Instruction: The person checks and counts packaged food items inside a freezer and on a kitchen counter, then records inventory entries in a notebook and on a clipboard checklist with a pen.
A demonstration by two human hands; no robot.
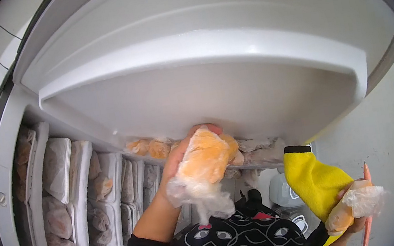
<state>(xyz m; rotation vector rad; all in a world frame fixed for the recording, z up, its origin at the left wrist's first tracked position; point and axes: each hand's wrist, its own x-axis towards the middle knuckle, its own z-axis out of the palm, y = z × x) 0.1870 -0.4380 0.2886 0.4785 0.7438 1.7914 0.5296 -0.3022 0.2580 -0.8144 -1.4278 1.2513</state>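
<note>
**Full load at the open freezer point(6, 144)**

Left grip point(175, 167): closed around an orange bundle point(203, 152) in clear wrap, near the door point(197, 90). Right grip point(358, 224): closed on a second wrapped bundle point(340, 217), pink stick point(367, 231) poking out both sides. Yellow cloth point(316, 181) right beside it (held or draped, I can't tell). My judgement: carry each by its solid body, never the loose plastic point(200, 198); steady the stick so it doesn't snag.

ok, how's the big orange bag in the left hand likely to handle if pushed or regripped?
Bag: probably slippery, given the shiny film. The contents look packed into a compact lump, so likely hold shape. The loose, crumpled tail should flop, likely making a poor grip point.
</note>
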